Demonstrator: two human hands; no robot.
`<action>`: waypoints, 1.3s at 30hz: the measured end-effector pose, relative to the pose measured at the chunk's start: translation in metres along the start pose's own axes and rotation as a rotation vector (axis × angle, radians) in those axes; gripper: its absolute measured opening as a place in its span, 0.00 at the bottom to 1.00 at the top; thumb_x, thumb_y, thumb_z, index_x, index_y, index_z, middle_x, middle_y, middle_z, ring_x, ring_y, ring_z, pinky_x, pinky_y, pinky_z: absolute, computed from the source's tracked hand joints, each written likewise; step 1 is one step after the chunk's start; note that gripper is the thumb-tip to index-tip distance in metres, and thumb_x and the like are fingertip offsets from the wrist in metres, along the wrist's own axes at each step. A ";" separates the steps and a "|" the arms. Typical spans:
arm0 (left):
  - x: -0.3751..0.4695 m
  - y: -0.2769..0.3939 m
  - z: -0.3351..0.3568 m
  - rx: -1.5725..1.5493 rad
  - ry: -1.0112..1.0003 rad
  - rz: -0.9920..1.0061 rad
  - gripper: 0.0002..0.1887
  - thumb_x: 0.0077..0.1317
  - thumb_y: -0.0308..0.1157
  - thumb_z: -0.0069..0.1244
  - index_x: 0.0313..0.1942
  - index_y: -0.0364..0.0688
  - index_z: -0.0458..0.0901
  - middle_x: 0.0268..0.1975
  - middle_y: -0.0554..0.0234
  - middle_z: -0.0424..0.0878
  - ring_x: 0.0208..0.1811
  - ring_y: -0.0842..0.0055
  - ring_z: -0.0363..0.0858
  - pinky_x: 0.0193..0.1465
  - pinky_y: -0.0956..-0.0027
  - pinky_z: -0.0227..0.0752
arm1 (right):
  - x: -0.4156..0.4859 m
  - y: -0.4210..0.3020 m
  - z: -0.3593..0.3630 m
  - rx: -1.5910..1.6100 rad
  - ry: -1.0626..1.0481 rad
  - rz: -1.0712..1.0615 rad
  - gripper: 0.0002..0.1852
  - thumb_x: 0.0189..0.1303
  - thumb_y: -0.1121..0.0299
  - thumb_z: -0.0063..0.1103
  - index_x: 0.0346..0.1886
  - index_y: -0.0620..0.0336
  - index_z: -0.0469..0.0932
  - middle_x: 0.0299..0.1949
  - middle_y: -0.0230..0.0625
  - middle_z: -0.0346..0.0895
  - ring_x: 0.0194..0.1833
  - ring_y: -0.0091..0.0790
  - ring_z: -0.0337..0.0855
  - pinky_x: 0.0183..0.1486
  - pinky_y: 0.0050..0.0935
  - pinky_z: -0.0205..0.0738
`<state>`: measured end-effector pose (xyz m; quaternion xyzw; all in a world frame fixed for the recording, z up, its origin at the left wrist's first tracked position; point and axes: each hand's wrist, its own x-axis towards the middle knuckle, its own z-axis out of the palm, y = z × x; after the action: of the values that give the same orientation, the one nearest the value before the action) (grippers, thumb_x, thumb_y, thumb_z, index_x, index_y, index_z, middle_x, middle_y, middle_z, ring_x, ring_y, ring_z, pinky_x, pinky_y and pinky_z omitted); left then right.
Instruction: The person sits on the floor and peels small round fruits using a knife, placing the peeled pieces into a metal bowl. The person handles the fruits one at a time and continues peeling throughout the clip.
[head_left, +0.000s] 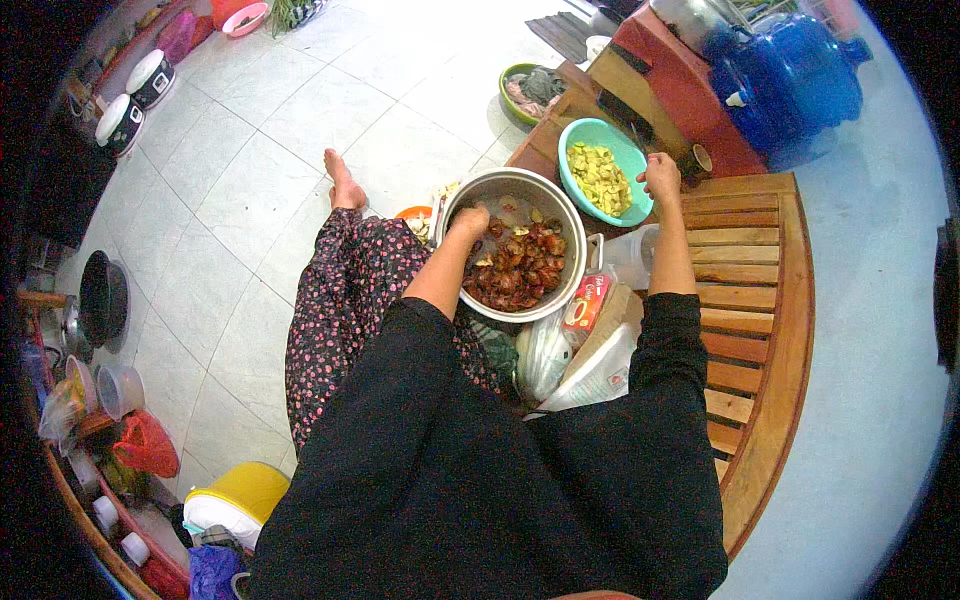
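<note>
A large metal pot (575, 225) holds reddish-brown skins or peelings (525, 270) and a few pale pieces in what looks like water. My left hand (471, 222) dips into its left side; the fingertips are hidden, so its grip does not show. Right of the pot stands a turquoise plastic bowl (637, 157) with chopped yellow pieces (598, 178). Over that bowl's right rim is my right hand (661, 178), fingers curled. A thin knife-like shape (637, 136) lies just beyond it, and whether the hand touches it is unclear.
A slatted wooden bench (731, 300) runs along my right. Close to the pot are a clear plastic container (631, 251), a red tea box (585, 306) and plastic bags (544, 352). A green basin (517, 112) and a blue water jug (787, 79) stand farther off.
</note>
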<state>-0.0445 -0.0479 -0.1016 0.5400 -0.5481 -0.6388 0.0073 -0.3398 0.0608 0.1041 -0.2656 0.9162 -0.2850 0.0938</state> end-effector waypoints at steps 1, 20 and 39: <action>0.007 -0.001 0.000 0.018 -0.031 0.005 0.36 0.71 0.55 0.28 0.54 0.26 0.76 0.58 0.33 0.74 0.65 0.50 0.68 0.69 0.57 0.57 | 0.001 0.000 0.000 -0.011 0.008 0.006 0.17 0.66 0.66 0.39 0.53 0.59 0.74 0.20 0.37 0.79 0.13 0.26 0.70 0.16 0.29 0.63; -0.083 0.046 -0.024 0.059 -0.311 0.005 0.28 0.67 0.51 0.42 0.59 0.41 0.74 0.63 0.49 0.68 0.61 0.60 0.69 0.62 0.58 0.63 | -0.051 0.010 0.006 0.767 -0.262 0.058 0.21 0.69 0.69 0.44 0.64 0.61 0.67 0.30 0.32 0.72 0.21 0.23 0.69 0.23 0.24 0.69; -0.121 0.025 -0.028 -0.271 -0.356 0.558 0.15 0.63 0.39 0.56 0.43 0.36 0.82 0.40 0.66 0.84 0.40 0.81 0.79 0.48 0.74 0.71 | -0.245 -0.027 0.083 0.976 -0.761 0.165 0.28 0.70 0.68 0.42 0.73 0.46 0.56 0.27 0.29 0.67 0.16 0.20 0.64 0.16 0.19 0.61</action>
<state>0.0113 -0.0043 0.0036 0.2440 -0.5775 -0.7630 0.1575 -0.0955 0.1352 0.0560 -0.2033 0.6005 -0.5478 0.5459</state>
